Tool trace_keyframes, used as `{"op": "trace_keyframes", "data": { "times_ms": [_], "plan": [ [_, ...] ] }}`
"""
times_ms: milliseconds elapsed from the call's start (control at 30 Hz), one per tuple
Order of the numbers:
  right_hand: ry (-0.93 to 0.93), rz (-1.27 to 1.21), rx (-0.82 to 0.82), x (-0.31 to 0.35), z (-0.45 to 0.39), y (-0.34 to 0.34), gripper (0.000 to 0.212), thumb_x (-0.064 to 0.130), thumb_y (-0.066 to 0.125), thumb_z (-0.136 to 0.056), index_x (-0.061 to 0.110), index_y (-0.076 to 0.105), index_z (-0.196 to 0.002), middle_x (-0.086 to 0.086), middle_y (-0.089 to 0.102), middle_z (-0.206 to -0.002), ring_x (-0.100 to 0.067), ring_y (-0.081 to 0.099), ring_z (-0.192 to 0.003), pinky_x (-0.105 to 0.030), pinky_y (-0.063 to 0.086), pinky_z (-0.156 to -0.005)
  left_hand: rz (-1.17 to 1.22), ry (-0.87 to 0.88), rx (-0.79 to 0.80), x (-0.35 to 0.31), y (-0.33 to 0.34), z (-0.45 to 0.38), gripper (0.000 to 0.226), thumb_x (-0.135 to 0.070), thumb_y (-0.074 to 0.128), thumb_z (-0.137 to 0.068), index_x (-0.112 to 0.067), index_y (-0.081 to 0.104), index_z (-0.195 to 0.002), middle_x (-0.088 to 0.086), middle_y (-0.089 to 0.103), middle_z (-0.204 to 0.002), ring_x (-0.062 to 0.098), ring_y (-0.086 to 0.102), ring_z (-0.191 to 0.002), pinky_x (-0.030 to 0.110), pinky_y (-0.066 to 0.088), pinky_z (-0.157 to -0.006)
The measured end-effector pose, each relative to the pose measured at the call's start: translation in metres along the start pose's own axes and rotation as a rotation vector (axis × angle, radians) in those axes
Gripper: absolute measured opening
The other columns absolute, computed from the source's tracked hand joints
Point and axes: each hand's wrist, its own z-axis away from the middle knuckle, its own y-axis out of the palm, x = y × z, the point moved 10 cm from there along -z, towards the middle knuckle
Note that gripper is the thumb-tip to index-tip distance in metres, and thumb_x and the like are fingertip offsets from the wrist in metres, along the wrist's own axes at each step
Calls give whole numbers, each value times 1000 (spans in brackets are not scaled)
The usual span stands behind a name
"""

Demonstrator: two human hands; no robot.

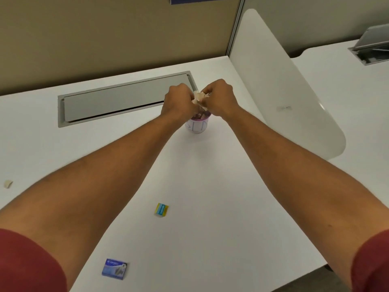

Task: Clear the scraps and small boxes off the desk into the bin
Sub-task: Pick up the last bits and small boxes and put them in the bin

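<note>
A small white cup-shaped bin (197,126) with blue writing and a purple rim stands mid-desk. Directly above it, my left hand (177,102) and my right hand (219,96) are both closed on a crumpled beige paper scrap (199,98) held between them. Some scraps show inside the bin's rim. On the near desk lie a small yellow and blue box (161,210) and a small blue box (114,269). One beige scrap (8,183) lies at the far left edge.
A grey cable hatch (117,100) is set into the white desk (221,197) behind the bin. A tan partition wall rises at the back. A white divider panel (280,85) stands on the right, with a neighbouring desk and an open hatch (370,49) beyond it.
</note>
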Motion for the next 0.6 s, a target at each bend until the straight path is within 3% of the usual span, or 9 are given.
{"op": "trace_keyframes", "data": {
  "times_ms": [167, 267, 433, 533, 600],
  "plan": [
    [-14, 55, 18, 4, -1, -14, 25, 13, 85, -80, 9, 81, -104, -9, 77, -99, -26, 72, -84, -32, 59, -66, 28, 1, 84, 3, -4, -2, 41, -31, 89, -80, -9, 80, -113, 8, 77, -103, 26, 72, -89, 36, 55, -70],
    [-52, 86, -5, 9, 0, -20, 23, 13, 84, -81, 10, 81, -104, -9, 77, -100, -27, 72, -86, -34, 61, -69, 173, 12, 85, 11, -7, 1, 28, -16, 78, -90, -9, 79, -118, 12, 79, -113, 28, 75, -98, 42, 63, -88],
    [-190, 190, 71, 31, 14, 4, 36, 8, 78, -84, 13, 75, -119, -13, 72, -116, -32, 71, -98, -37, 61, -84, 236, -25, -145, 56, -19, 22, 26, -13, 66, -99, -14, 78, -122, 5, 77, -125, 20, 71, -113, 25, 49, -98],
    [-221, 263, 126, 33, 21, 15, 40, 11, 75, -86, 18, 72, -125, -13, 69, -123, -33, 69, -105, -37, 59, -89, 174, -20, -145, 106, -5, 37, 26, -19, 63, -99, -17, 78, -120, 2, 76, -127, 22, 67, -123, 31, 47, -109],
    [-217, 287, 133, 31, 19, 11, 42, 10, 74, -85, 21, 72, -125, -13, 68, -124, -33, 68, -105, -40, 59, -89, 23, -1, -112, 136, 8, 47, 32, -31, 60, -102, -19, 72, -130, 4, 66, -144, 27, 51, -142, 40, 36, -119]
  ]
}}
